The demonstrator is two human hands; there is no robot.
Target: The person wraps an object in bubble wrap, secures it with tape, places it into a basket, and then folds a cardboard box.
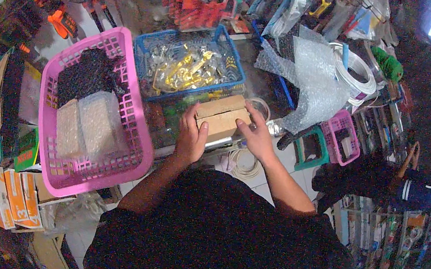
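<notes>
A small brown cardboard box [222, 119] sits at the counter's near edge, a dark slit running along its top. My left hand [191, 135] presses on its left end, thumb on the near side and fingers round the far side. At the box's right end, my right hand [256, 135] grips the corner with the thumb on top. Just beyond stands a blue basket [148, 42] of small clear packets with gold and silver metal pieces. To the left is a pink basket [43, 162] holding bubble-wrapped packages [94, 122] and a black bundle [90, 75].
Bubble wrap [320, 78] drapes over the counter at right, beside a coil of white cable [355, 78]. Green [317, 146] and pink [352, 130] small baskets stand farther right. Orange-and-white boxes [16, 200] are at lower left. Another person [413, 189] is at far right.
</notes>
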